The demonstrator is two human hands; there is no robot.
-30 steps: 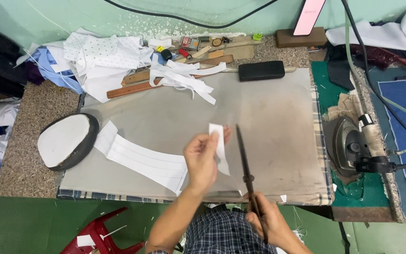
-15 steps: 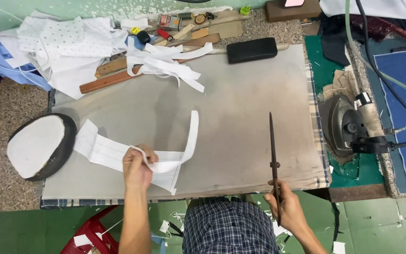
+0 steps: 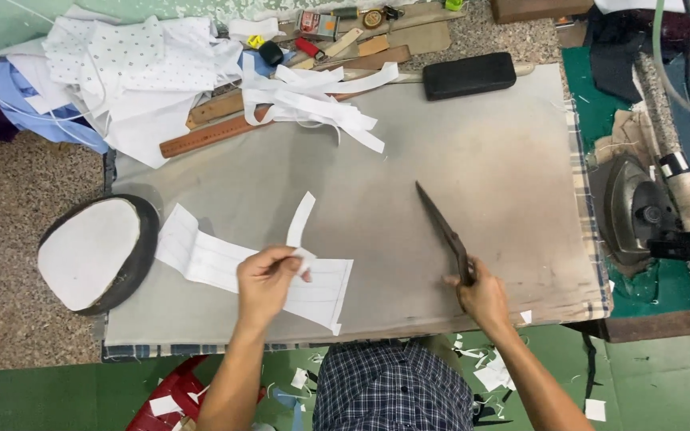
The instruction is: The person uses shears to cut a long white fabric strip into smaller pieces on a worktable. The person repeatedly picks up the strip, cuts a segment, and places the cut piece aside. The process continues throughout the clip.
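My left hand (image 3: 265, 281) pinches the lower end of a narrow white fabric strip (image 3: 300, 222) that curls upward from it. Under and beside that hand lies a flat stack of white lined fabric pieces (image 3: 225, 263) on the grey padded table (image 3: 409, 239). My right hand (image 3: 482, 295) grips the handles of large dark shears (image 3: 442, 227), whose closed blades point up and to the left, resting on the table near its front edge.
A dark oval pressing pad with a white top (image 3: 96, 251) sits at the left. White fabric pieces (image 3: 133, 76), loose strips (image 3: 321, 100) and wooden rulers (image 3: 217, 132) lie at the back. A black block (image 3: 469, 76) is behind. An iron (image 3: 640, 211) rests at the right.
My left hand has moved right along the fabric stack, with the strip now standing up shorter from its fingers. The shears have tilted leftward and my right hand is higher on the table.
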